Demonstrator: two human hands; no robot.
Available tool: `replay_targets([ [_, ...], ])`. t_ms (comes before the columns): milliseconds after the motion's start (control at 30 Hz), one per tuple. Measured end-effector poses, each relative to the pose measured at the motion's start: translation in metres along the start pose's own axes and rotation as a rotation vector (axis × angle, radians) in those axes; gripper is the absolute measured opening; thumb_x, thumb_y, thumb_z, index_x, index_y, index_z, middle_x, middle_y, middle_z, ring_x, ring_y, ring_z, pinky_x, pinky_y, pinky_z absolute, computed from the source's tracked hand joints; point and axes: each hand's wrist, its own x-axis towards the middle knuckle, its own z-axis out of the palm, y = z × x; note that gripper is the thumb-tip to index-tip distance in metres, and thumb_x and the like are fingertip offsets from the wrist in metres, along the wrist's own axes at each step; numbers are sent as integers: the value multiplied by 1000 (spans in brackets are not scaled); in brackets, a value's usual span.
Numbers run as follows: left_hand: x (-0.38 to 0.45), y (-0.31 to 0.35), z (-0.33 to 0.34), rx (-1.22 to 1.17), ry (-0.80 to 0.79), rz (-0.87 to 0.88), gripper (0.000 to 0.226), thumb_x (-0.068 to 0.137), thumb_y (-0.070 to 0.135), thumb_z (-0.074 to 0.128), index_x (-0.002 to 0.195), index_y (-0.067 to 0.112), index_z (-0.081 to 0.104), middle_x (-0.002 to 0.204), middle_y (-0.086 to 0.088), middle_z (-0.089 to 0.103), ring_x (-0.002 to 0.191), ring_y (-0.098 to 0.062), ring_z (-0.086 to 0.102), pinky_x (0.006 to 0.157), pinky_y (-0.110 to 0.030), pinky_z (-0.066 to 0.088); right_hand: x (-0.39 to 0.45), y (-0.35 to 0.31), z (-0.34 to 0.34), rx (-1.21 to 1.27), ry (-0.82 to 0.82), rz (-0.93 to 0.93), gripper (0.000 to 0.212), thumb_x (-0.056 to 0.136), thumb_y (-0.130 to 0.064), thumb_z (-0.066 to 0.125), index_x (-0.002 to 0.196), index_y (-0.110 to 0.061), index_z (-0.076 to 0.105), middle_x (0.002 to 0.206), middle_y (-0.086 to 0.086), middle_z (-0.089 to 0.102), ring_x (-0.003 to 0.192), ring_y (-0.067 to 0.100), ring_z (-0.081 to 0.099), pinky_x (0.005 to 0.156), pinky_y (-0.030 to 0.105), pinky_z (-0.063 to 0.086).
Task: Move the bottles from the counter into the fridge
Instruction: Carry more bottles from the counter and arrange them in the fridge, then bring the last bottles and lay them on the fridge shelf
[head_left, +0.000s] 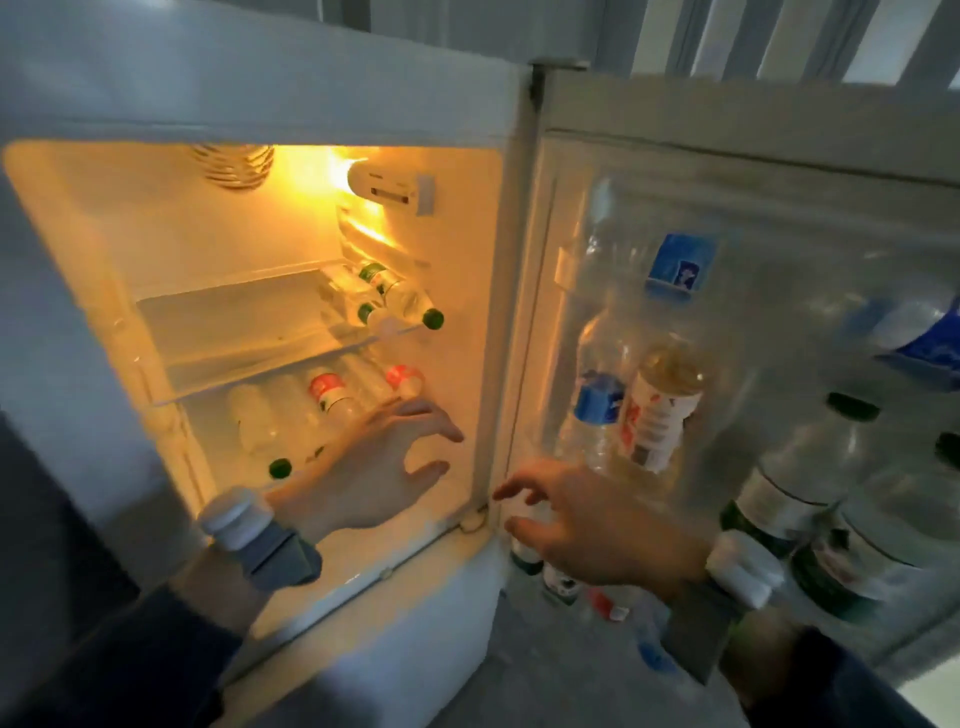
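Fridge (78, 218) is wide open, light on inside. At about 10 o'clock, a few bottles (400, 299) lie on the glass shelf (234, 322); more bottles (311, 410) lie under it. Left hand (374, 467) reaches in near them, fingers spread, holding nothing. Right hand (587, 525) hovers by the door hinge at 5 o'clock, fingers loose and empty, pretty blurry though. Over at 3 o'clock the door (779, 156) has bottles (639, 400) standing in its racks.

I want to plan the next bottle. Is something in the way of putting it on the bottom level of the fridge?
Partly. Lying bottles fill its back and left, and the left hand is there, open. Only the front right floor looks free.
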Motion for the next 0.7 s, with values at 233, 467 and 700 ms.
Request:
replay_targets([
  [233, -109, -34, 41, -38, -80, -491, 35, 92, 43, 69, 126, 43, 60, 138, 20, 50, 127, -7, 48, 111, -35, 41, 42, -11, 93, 78, -255, -55, 43, 98, -48, 62, 140, -40, 53, 139, -17, 55, 118, 4, 55, 103, 29, 48],
  [467, -231, 13, 87, -77, 64, -938, 36, 89, 38, 71, 124, 31, 64, 128, 12, 56, 118, -11, 56, 102, -28, 44, 42, -36, 160, 110, -532, -313, 43, 99, -42, 62, 141, -33, 56, 141, -13, 57, 119, 7, 58, 95, 23, 47],
  [700, -336, 145, 133, -124, 212, -1347, 39, 92, 40, 70, 129, 31, 63, 126, 12, 55, 112, -5, 52, 99, -19, 38, -12, -64, 212, 60, -722, -643, 39, 103, -34, 57, 142, -29, 55, 140, -4, 59, 123, 16, 59, 101, 32, 49],
])
